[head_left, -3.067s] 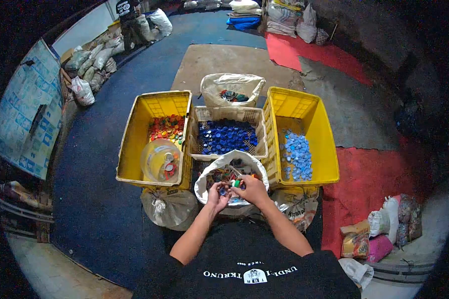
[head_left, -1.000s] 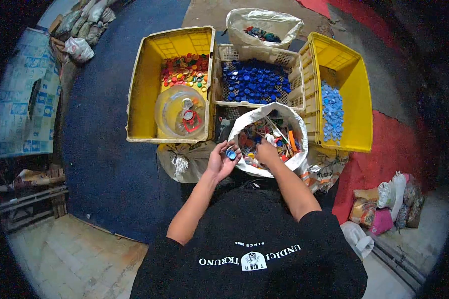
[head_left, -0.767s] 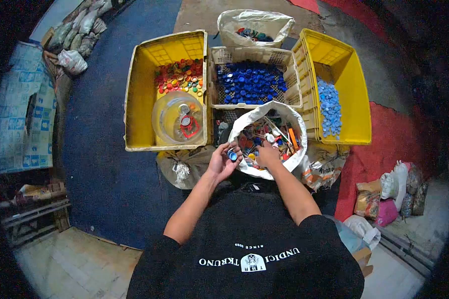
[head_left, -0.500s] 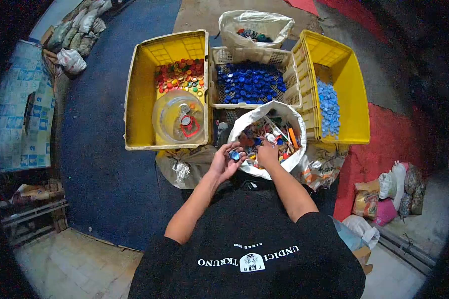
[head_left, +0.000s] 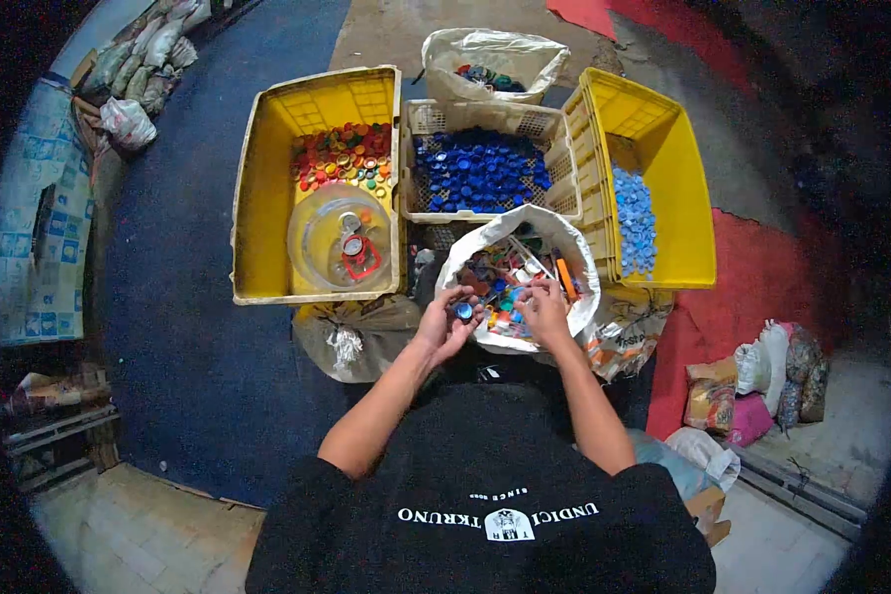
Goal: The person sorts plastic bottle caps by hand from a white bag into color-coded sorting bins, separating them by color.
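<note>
A blue bottle cap [head_left: 463, 311] rests in my left hand [head_left: 444, 327], whose curled fingers hold it palm-up at the near left rim of a white sack [head_left: 586, 259]. Inside the sack lies a mix of colourful plastic pieces, with an orange piece [head_left: 566, 280] at its right side. My right hand [head_left: 546, 311] is over the sack's near right part, fingers bent and drawn together. A small light-blue spot shows by its fingertips, but I cannot make out whether they grip it.
Behind the sack, a white crate [head_left: 576, 186] holds dark blue caps. A yellow crate [head_left: 257, 198] on the left contains red, orange and yellow caps and a clear round container [head_left: 312, 233]. Light blue caps [head_left: 634, 223] lie in the right yellow crate [head_left: 678, 198]. Another sack [head_left: 445, 69] stands behind.
My right hand has lifted out from among the pieces and drawn back toward the sack's near right rim. The left hand still holds the blue cap. The whole view has shifted slightly.
</note>
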### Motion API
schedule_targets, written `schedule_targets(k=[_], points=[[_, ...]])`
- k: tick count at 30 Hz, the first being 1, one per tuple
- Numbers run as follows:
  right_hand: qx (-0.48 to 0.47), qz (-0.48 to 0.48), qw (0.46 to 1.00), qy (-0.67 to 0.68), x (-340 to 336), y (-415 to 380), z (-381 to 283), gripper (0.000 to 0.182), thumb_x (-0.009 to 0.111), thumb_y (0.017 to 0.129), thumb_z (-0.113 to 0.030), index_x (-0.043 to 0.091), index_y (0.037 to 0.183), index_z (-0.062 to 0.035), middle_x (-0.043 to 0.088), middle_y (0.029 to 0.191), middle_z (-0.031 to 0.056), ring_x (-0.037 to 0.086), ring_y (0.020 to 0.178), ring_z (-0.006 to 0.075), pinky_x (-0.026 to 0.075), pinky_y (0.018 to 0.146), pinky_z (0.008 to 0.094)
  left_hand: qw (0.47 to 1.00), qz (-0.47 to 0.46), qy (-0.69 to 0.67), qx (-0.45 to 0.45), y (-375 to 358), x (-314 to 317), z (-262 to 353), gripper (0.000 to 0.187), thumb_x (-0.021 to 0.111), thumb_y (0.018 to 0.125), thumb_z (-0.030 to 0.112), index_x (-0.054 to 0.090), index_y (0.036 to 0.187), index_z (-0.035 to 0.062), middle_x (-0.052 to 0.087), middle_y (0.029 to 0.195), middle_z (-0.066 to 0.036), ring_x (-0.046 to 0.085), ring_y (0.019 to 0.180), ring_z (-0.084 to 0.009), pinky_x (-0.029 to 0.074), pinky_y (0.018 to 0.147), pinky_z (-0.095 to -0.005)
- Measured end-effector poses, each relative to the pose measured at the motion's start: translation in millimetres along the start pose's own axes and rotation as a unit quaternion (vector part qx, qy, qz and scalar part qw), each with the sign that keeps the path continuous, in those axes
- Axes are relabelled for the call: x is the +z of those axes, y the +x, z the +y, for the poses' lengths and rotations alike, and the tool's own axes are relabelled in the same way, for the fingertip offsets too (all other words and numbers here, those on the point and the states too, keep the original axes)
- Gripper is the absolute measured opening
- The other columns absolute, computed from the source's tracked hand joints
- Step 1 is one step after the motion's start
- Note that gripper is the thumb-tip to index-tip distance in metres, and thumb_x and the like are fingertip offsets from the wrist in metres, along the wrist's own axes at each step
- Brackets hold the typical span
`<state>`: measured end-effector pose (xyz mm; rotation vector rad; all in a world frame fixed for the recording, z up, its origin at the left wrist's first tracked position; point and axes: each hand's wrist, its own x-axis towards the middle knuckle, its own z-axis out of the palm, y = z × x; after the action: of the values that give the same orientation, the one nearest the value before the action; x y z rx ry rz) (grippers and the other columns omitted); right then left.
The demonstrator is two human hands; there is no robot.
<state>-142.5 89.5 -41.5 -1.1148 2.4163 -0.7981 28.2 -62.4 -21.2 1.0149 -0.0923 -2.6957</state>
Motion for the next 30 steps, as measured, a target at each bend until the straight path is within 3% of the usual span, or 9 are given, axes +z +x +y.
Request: schedule_targets(k=[6, 8, 9, 12, 14, 17, 22, 26, 30], points=[[-0.029, 0.095, 0.988, 0.118, -29, -14, -31, 0.019, 0.074, 0.078, -0.017, 0.065, 0.091, -0.0075, 0.056, 0.107, 0.0113, 0.053, 0.104, 0.0245, 0.042, 0.09, 0.0379, 0.993, -0.02, 0.07, -0.095, 9, 22, -21, 0.02, 0.056, 0.091, 0.025, 0.059, 0.096, 0.0055, 0.061, 0.084, -0.007, 0.061, 0.083, -0.021, 0.052, 0.078, -0.0328], [0.103, 0.004, 0.91, 0.402, -28, -19, -35, 0.02, 0.072, 0.082, -0.016, 0.06, 0.093, -0.0039, 0.059, 0.099, 0.0069, 0.058, 0.087, 0.0167, 0.047, 0.08, 0.0302, 0.991, -0.049, 0.069, -0.104, 16, 17, -28, 0.024, 0.054, 0.093, 0.027, 0.058, 0.1, 0.0042, 0.062, 0.088, -0.009, 0.062, 0.086, -0.0221, 0.053, 0.081, -0.0337], [0.072, 0.033, 0.921, 0.381, -28, -21, -41, 0.026, 0.07, 0.083, -0.014, 0.058, 0.102, -0.0023, 0.064, 0.097, 0.007, 0.061, 0.083, 0.0138, 0.049, 0.075, 0.0295, 0.99, -0.047, 0.064, -0.114, 14, 20, -30, 0.029, 0.052, 0.093, 0.029, 0.056, 0.104, 0.0027, 0.061, 0.095, -0.012, 0.062, 0.093, -0.0244, 0.052, 0.086, -0.0358], [0.022, 0.08, 0.945, 0.318, -35, -30, -61, 0.027, 0.071, 0.081, -0.013, 0.059, 0.103, -0.0035, 0.064, 0.098, 0.0081, 0.061, 0.088, 0.0152, 0.049, 0.076, 0.031, 0.989, -0.052, 0.044, -0.133, 10, 23, -29, 0.036, 0.05, 0.094, 0.032, 0.054, 0.111, 0.0006, 0.06, 0.105, -0.016, 0.06, 0.1, -0.0273, 0.05, 0.092, -0.0387], [-0.015, 0.065, 0.956, 0.286, -41, -34, -72, 0.033, 0.073, 0.079, -0.017, 0.059, 0.106, -0.0051, 0.064, 0.1, 0.0097, 0.063, 0.089, 0.02, 0.047, 0.08, 0.0348, 0.986, -0.072, 0.014, -0.15, 9, 22, -25, 0.042, 0.047, 0.095, 0.035, 0.053, 0.116, -0.0006, 0.06, 0.11, -0.019, 0.06, 0.103, -0.0288, 0.049, 0.094, -0.0402], [-0.168, 0.067, 0.983, 0.035, -51, -35, -97, 0.046, 0.074, 0.076, -0.017, 0.055, 0.116, -0.005, 0.06, 0.108, 0.0135, 0.058, 0.101, 0.0311, 0.042, 0.091, 0.0403, 0.984, -0.097, 0.031, -0.148, 2, 27, -18, 0.038, 0.048, 0.096, 0.035, 0.056, 0.114, 0.0026, 0.061, 0.107, -0.016, 0.062, 0.098, -0.0265, 0.052, 0.088, -0.0371], [-0.065, 0.105, 0.977, 0.172, -35, -17, -81, 0.04, 0.068, 0.081, -0.02, 0.056, 0.116, -0.0067, 0.06, 0.11, 0.0137, 0.056, 0.104, 0.0302, 0.042, 0.089, 0.0409, 0.995, -0.048, 0.059, -0.062, 3, 8, 6, 0.026, 0.052, 0.095, 0.024, 0.057, 0.109, 0.0032, 0.062, 0.099, -0.012, 0.063, 0.089, -0.0236, 0.054, 0.074, -0.0329], [-0.038, 0.0, 0.991, 0.128, -31, -9, -74, 0.032, 0.066, 0.083, -0.019, 0.06, 0.11, -0.003, 0.061, 0.108, 0.0148, 0.06, 0.097, 0.0267, 0.047, 0.087, 0.0363, 0.999, -0.035, 0.021, -0.004, -2, -11, 27, 0.032, 0.051, 0.095, 0.018, 0.05, 0.118, -0.0037, 0.058, 0.112, -0.018, 0.06, 0.103, -0.0277, 0.053, 0.085, -0.0344], [0.115, -0.188, 0.901, 0.375, -4, -11, -89, 0.044, 0.067, 0.087, -0.023, 0.054, 0.123, -0.0021, 0.062, 0.103, 0.0089, 0.061, 0.087, 0.0127, 0.053, 0.07, 0.0279, 0.998, -0.025, 0.057, 0.03, -11, -12, 24, 0.035, 0.048, 0.096, 0.02, 0.048, 0.122, -0.0038, 0.056, 0.117, -0.019, 0.055, 0.114, -0.0306, 0.049, 0.095, -0.0381]])
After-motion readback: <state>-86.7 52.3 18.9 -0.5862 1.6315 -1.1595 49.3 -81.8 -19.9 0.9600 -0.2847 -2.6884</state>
